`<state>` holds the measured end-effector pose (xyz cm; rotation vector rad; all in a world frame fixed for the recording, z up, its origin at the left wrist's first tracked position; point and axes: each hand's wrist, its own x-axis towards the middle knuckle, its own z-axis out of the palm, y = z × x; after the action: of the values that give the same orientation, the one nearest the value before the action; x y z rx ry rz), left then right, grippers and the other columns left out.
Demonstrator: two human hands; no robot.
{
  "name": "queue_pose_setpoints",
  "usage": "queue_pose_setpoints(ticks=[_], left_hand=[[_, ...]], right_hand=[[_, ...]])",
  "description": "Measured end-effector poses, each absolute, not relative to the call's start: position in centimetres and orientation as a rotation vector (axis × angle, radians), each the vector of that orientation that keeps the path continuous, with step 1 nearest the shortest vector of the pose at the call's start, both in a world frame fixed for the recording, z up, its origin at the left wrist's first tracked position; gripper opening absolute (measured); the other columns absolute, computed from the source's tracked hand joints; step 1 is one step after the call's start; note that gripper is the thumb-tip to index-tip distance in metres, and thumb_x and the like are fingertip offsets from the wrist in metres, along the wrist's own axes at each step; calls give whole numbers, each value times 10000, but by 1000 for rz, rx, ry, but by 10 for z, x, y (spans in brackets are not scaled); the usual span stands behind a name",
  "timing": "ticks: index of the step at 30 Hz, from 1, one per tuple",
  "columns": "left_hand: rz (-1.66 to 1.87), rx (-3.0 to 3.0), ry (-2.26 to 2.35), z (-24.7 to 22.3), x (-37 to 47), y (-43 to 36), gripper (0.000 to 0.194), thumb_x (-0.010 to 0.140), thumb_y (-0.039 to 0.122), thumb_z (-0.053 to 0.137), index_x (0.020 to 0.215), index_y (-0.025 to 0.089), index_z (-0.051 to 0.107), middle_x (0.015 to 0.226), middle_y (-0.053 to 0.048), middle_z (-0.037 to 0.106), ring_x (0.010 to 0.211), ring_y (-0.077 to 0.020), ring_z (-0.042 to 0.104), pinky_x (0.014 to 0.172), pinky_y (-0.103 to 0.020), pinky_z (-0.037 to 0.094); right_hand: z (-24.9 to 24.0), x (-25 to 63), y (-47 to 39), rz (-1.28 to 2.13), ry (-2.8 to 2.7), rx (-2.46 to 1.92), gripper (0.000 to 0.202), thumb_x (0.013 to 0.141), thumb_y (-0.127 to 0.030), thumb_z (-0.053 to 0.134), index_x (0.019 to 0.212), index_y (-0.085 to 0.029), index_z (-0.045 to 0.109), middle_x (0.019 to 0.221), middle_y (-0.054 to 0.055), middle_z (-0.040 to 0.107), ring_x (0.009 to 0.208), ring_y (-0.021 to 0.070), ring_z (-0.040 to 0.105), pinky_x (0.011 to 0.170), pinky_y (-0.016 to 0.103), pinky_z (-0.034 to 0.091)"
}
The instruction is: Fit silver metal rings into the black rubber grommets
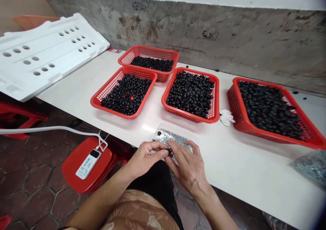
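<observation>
A small black part [169,151] is pinched between the fingertips of my left hand [149,157], above the front edge of the table. My right hand [187,163] meets it there, its thumb and fingers closed around the other side of the same part. Partly behind both hands, a clear tray [163,126] holds many small shiny metal pieces, with a black part [159,133] lying at its left end. Beyond it stand red baskets of black parts: one at the left [95,102], one in the middle [216,112].
Another red basket [175,55] stands farther back, and a larger one [235,121] at the right. A crumpled white item [226,117] lies between baskets. White foam panel [51,56] at left; red stool [73,162] with a power bank [88,163] and cable below; bag of metal pieces [312,167] at right.
</observation>
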<state>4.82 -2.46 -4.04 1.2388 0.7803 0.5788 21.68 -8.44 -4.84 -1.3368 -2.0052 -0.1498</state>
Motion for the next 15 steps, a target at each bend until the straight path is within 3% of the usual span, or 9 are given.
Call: queue_pose_setpoints(ticks=[10,15], left_hand=[[663,1168,770,-46,55,-34,224,905,292,629,1005,137,756,876,-54,707,875,-196,620,879,-299,461],[675,1149,801,-51,58,-38,219,910,304,622,965,134,749,865,-52,695,870,-190,603,860,-290,449]], right_hand=[[-65,219,-81,-38,-2032,-1183,472,973,-133,539,1424,-113,401,1052,127,727,897,194,702,907,412,488],[-75,222,-78,-118,-2050,-1139,513,978,-154,531,1459,-95,362,922,99,734,739,174,689,930,446,513]])
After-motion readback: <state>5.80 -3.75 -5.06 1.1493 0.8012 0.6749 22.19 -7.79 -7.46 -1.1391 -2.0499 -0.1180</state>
